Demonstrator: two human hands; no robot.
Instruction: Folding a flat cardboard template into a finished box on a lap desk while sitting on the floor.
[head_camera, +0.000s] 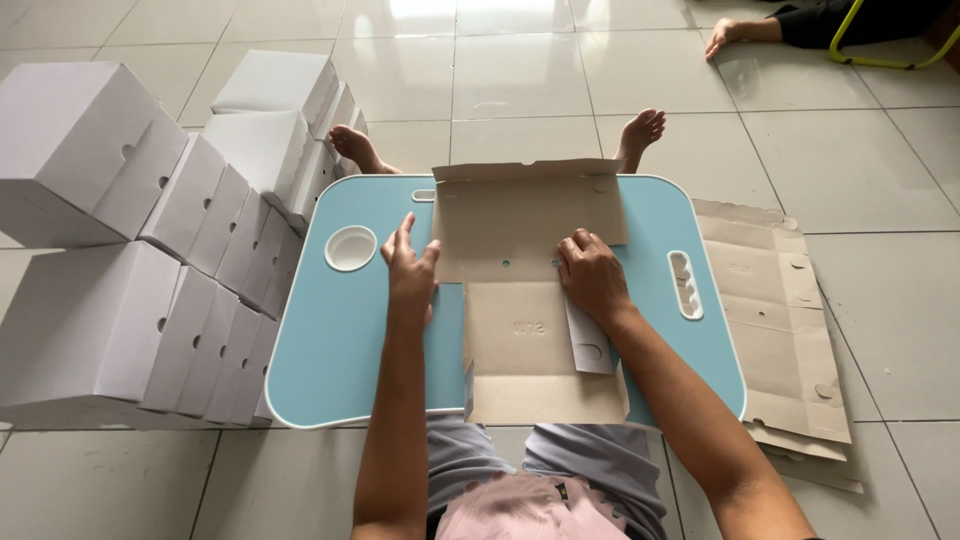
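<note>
A flat brown cardboard box blank (520, 250) lies partly folded on a light blue lap table (335, 340), its far panel standing up. My left hand (410, 265) presses against the blank's left side flap with fingers spread. My right hand (592, 275) rests with curled fingers on the crease in the middle of the blank, next to a white flap (588, 345) at its right side. Neither hand grips anything.
Rows of folded white boxes (180, 260) are stacked on the tiled floor at the left. A pile of flat cardboard blanks (775, 320) lies on the floor at the right. My bare feet (640, 130) show beyond the table. Another person's hand (730, 35) is at the top right.
</note>
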